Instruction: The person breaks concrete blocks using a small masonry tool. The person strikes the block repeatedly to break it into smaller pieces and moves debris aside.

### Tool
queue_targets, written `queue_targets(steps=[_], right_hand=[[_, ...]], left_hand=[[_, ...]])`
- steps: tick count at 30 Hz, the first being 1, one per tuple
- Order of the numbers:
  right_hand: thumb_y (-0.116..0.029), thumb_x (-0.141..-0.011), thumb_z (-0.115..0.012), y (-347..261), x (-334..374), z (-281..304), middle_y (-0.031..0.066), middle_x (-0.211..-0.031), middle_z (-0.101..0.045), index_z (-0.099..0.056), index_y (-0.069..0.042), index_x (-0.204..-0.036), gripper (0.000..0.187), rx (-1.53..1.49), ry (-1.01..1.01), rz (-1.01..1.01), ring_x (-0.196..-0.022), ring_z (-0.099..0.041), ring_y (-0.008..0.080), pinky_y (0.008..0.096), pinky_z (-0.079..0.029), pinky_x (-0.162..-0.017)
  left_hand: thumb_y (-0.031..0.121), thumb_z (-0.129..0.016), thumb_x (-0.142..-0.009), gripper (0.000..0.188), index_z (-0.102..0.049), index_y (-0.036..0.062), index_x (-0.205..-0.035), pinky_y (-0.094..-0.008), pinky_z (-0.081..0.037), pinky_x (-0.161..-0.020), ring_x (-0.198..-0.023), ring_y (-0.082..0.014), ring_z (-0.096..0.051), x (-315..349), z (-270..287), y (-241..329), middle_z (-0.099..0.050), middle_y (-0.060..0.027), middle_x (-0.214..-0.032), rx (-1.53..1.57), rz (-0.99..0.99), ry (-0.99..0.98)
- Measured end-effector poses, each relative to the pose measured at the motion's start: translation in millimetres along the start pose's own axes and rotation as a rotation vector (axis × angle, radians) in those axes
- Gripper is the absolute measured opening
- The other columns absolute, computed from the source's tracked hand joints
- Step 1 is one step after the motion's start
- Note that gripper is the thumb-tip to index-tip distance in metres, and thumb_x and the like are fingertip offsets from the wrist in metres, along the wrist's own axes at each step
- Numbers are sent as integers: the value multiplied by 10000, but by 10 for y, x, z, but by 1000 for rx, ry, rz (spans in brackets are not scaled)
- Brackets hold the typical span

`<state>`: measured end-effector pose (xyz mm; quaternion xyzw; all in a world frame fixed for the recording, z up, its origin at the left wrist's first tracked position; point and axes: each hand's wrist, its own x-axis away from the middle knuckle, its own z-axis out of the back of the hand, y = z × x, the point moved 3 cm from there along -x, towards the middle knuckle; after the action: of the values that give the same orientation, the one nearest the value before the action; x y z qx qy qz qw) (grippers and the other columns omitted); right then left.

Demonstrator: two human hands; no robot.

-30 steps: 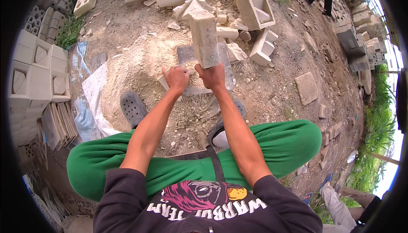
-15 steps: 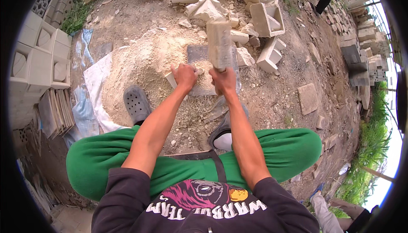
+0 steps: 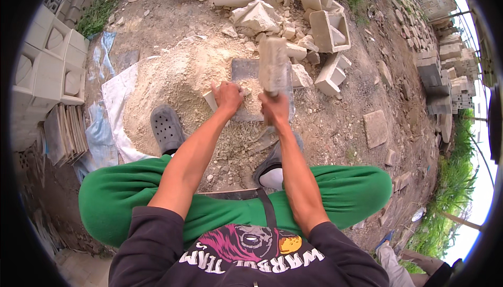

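My right hand [image 3: 275, 109] is wrapped round the handle of a mallet, whose blocky, dust-covered head [image 3: 272, 66] is raised and slightly blurred over a dark flat slab [image 3: 242, 69]. On the slab's left side, my left hand [image 3: 229, 97] is closed on a pale broken block piece [image 3: 210, 100]; the fingers hide most of it. Crushed pale grit [image 3: 253, 89] lies on the slab between the two hands. A large heap of the same crumbled material [image 3: 170, 80] spreads to the left, partly over a white sheet [image 3: 119, 111].
Broken pale blocks [image 3: 258, 15] are piled beyond the slab. Stacked decorative blocks [image 3: 50, 62] and thin boards [image 3: 67, 132] stand at the left. A flat stone [image 3: 375, 129] lies to the right. Grey blocks [image 3: 437, 77] are stacked at far right. Parts of other people show at the right corners.
The mallet and my right hand have come slightly lower and nearer to me. My left hand keeps its grip beside the slab. The person at the upper right has shifted partly out of view.
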<state>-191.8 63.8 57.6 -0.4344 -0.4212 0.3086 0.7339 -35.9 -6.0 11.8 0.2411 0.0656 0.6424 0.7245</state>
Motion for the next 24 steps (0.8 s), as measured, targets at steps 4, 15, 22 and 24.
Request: queue_targets(steps=[4, 15, 22, 24], right_hand=[[-133, -803, -682, -573, -2, 59, 54, -607, -620, -655, -22, -749, 127, 73, -28, 177, -516, -619, 148, 335, -505, -492], [-311, -736, -748, 680, -37, -60, 102, -612, -668, -708, 18, -754, 332, 142, -87, -121, -542, -667, 182, 350, -519, -546], [-188, -801, -701, -307, -28, -34, 63, -574, -614, -644, -10, -731, 200, 106, -10, 119, -494, -608, 155, 331, -474, -485], [-185, -803, -690, -39, -14, -111, 55, -566, -609, -646, -8, -744, 191, 188, -17, 275, -495, -610, 162, 342, -480, -497]], left_hand=[[272, -713, -876, 129, -796, 174, -891, -567, -144, -1203, -1123, -234, -600, 37, 1, 11, -736, -55, -979, -11, -5, 5], [242, -735, -857, 99, -797, 172, -891, -585, -141, -1202, -1113, -232, -602, 38, -24, 39, -734, -39, -1006, 81, 4, 27], [224, -738, -847, 88, -794, 166, -882, -588, -144, -1203, -1112, -227, -602, 64, -10, -42, -733, -47, -1013, 54, -6, 42], [210, -733, -845, 85, -794, 168, -887, -587, -141, -1204, -1117, -227, -600, 66, -12, -20, -731, -50, -1017, 81, -5, 40]])
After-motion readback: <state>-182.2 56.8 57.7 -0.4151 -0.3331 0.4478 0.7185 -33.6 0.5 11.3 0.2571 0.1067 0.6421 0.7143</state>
